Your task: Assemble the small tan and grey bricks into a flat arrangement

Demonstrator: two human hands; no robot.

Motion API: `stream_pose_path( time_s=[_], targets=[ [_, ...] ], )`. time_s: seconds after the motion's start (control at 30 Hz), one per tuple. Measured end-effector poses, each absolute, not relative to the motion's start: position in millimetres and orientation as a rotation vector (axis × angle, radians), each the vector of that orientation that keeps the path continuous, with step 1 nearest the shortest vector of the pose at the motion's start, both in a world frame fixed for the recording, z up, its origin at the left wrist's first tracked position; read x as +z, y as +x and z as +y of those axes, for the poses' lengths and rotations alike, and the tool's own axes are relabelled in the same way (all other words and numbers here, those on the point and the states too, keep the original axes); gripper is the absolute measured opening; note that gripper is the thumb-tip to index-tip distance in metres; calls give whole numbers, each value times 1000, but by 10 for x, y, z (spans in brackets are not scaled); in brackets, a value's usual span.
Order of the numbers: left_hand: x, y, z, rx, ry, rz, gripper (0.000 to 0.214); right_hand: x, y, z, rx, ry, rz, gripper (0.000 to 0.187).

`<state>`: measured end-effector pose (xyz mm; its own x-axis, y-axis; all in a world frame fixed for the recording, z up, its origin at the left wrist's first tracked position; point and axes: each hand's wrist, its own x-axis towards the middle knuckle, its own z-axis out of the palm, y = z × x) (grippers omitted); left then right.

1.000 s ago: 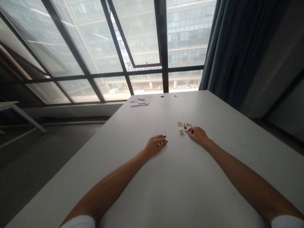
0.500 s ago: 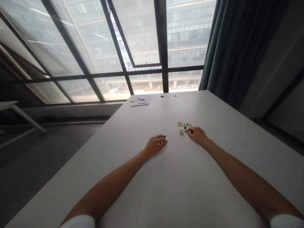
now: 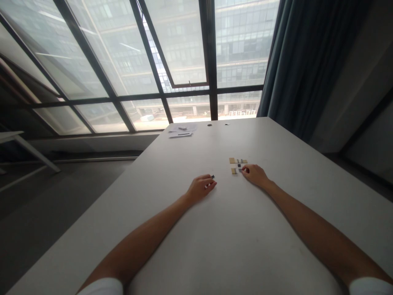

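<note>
On the white table (image 3: 190, 229) lies a small cluster of tiny yellow and dark bricks (image 3: 237, 161). My right hand (image 3: 255, 175) rests beside them, fingers pinched on a small dark brick (image 3: 240, 170) next to a yellow brick (image 3: 233, 171). My left hand (image 3: 201, 187) lies curled on the table to the left, its fingers closed around a small black-and-white piece (image 3: 210, 182) that sticks out at the fingertips.
Papers (image 3: 181, 130) with a small dark object lie at the table's far edge, near two round holes (image 3: 209, 124). Behind stands a large window with dark frames. A dark curtain (image 3: 294, 65) hangs at the right. Another table's corner (image 3: 12, 137) shows at far left.
</note>
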<state>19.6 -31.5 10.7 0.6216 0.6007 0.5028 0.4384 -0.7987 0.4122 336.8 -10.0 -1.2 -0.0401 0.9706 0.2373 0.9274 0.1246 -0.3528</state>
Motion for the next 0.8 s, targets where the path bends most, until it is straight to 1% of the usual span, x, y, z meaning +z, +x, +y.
stream_pose_path(
  time_s=[0.67, 0.8],
  targets=[
    [104, 195, -301, 925, 2596, 873, 38, -33, 3373, -101, 106, -1824, -2023, 14],
    [91, 187, -266, 975, 2611, 982, 37, -14, 3358, -105, 113, -1837, -2026, 15]
  ],
)
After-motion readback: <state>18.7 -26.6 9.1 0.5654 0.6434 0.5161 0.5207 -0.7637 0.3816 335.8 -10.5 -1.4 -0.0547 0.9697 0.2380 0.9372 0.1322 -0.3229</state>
